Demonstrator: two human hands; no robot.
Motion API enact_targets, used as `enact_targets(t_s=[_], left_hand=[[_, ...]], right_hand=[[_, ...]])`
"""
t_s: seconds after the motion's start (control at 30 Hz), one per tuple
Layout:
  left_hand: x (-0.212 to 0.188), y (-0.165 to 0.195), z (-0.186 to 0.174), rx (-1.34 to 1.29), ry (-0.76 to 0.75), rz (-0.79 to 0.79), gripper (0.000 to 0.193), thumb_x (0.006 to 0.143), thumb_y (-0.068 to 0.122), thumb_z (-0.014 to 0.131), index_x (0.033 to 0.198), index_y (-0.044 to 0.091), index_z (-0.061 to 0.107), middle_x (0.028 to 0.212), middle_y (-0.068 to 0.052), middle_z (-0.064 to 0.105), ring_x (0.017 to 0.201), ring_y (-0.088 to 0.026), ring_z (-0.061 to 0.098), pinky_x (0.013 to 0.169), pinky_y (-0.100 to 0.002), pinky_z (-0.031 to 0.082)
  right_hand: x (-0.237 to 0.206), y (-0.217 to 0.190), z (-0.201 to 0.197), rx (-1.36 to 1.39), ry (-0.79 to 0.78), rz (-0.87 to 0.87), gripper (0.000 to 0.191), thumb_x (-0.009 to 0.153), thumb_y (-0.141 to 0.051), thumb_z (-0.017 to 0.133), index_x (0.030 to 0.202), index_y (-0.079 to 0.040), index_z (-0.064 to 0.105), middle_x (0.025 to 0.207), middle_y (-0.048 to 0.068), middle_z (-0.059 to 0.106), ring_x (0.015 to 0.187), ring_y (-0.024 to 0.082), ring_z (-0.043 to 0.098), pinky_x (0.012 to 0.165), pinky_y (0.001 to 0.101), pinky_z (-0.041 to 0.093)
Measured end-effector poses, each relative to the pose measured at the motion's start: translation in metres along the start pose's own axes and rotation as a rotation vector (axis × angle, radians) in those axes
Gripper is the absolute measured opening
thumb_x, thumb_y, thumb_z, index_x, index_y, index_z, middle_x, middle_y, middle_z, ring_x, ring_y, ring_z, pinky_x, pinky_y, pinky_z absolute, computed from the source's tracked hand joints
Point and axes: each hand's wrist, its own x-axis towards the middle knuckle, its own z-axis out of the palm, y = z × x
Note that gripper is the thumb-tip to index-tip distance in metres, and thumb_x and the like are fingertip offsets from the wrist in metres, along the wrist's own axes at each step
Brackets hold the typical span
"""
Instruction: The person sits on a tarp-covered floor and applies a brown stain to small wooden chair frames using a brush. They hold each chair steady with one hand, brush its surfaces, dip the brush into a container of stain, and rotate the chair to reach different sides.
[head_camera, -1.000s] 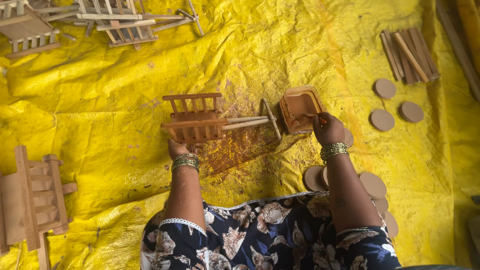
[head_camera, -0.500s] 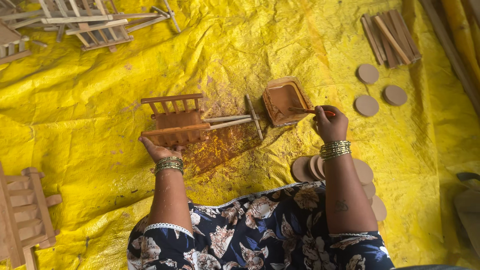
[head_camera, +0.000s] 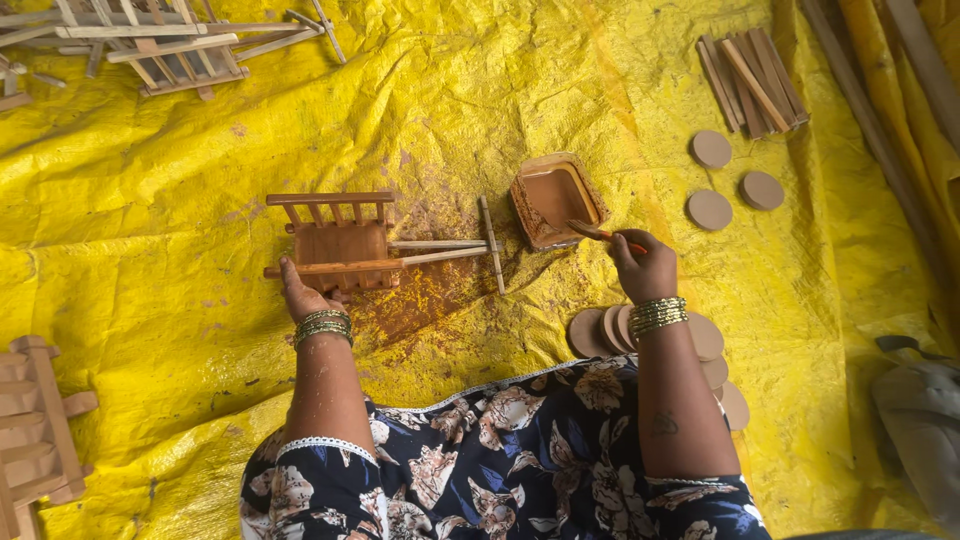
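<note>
A small wooden toy cart (head_camera: 340, 245), partly painted brown, lies on the yellow tarp (head_camera: 200, 200). My left hand (head_camera: 302, 297) holds its near edge. The cart's two bare pole shafts (head_camera: 440, 250) point right to a crossbar. My right hand (head_camera: 645, 262) grips a paintbrush (head_camera: 600, 234) with a red handle. The brush tip sits at the near rim of a square tub of brown paint (head_camera: 555, 197).
Round wooden discs (head_camera: 600, 330) lie by my right wrist and more discs (head_camera: 710, 210) lie at the right. Brown sticks (head_camera: 755, 80) are bundled at the top right. Unpainted cart frames (head_camera: 160, 45) sit at the top left, another (head_camera: 40, 430) at the lower left.
My right hand has moved from beside the paint tub to hold the brush at its rim. The left hand still holds the cart. The view has shifted slightly.
</note>
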Motion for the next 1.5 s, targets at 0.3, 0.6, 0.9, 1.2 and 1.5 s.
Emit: enact_targets(t_s=[0.3,0.6,0.9,1.2,1.5], left_hand=[[-0.013,-0.001,0.002,0.053,-0.059,0.033,0.091,0.072,0.062,0.082,0.141,0.013,0.050,0.145,-0.013,0.054,0.111,-0.023,0.061,0.073,-0.039,0.045],[0.003,-0.014,0.001,0.072,0.030,0.087,0.117,0.058,0.053,0.090,0.149,0.009,0.030,0.146,-0.021,0.050,0.119,-0.033,0.064,0.098,-0.054,0.060],[-0.036,-0.042,0.019,0.481,0.005,-0.309,0.135,0.060,0.066,0.087,0.160,0.008,0.018,0.162,-0.018,0.027,0.139,-0.046,0.039,0.109,-0.065,0.042],[-0.032,-0.058,0.023,0.261,-0.035,-0.198,0.094,0.065,0.033,0.083,0.145,0.014,0.037,0.134,-0.013,0.054,0.114,-0.037,0.057,0.088,-0.056,0.051],[-0.067,-0.021,0.039,-0.061,-0.161,0.404,0.106,0.068,0.002,0.077,0.157,0.008,0.018,0.148,-0.017,0.043,0.125,-0.030,0.057,0.097,-0.044,0.058]], right_hand=[[0.002,0.001,0.001,0.078,-0.013,0.076,0.024,0.098,-0.021,0.069,0.109,0.001,0.074,0.089,0.013,0.079,0.082,0.017,0.077,0.072,0.0284,0.060],[0.008,0.014,-0.001,0.311,0.048,0.041,0.025,0.101,-0.022,0.068,0.109,0.001,0.074,0.089,0.010,0.077,0.075,0.014,0.073,0.067,0.0270,0.058],[0.021,0.043,0.002,0.524,0.078,0.419,0.025,0.101,-0.025,0.064,0.108,-0.003,0.073,0.087,0.008,0.077,0.067,0.013,0.071,0.054,0.0255,0.049],[0.008,0.040,0.007,1.290,0.079,0.527,0.021,0.103,-0.025,0.056,0.103,-0.007,0.066,0.077,0.003,0.069,0.067,0.017,0.066,0.062,0.0279,0.052],[-0.068,-0.005,0.055,1.107,-0.056,0.245,0.026,0.107,-0.021,0.054,0.103,-0.001,0.070,0.081,0.007,0.069,0.073,0.016,0.063,0.071,0.0284,0.052]])
